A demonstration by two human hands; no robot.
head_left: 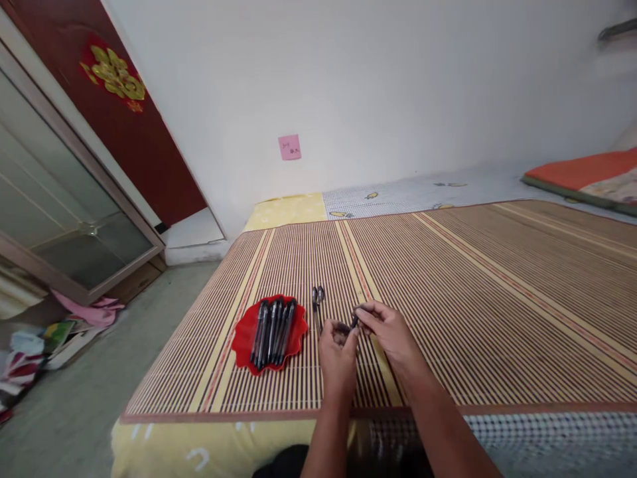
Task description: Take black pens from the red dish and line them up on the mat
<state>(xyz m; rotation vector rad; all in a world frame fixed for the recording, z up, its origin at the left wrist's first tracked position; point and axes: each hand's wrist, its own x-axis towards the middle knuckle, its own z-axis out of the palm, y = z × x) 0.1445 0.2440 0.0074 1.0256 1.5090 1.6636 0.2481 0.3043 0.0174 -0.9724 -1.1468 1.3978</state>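
My left hand (337, 352) and my right hand (385, 326) meet above the striped mat, both closed around a short dark piece that looks like part of a black pen (354, 321). Fingers cover much of it, so its full length is hidden. Just left of my hands lie two slim black pens (315, 307) side by side on the mat, their lower ends partly behind my left hand. Further left, a red scalloped plate (241, 345) bears several black pens (273, 332) laid in a row.
A striped bamboo mat (472, 318) covers the bed. An orange folded quilt (577, 172) lies at the far right. A pink note (289, 147) is stuck on the white wall (378, 86). To the left are a glass-panelled door (64, 192) and clothes on the floor (24, 365).
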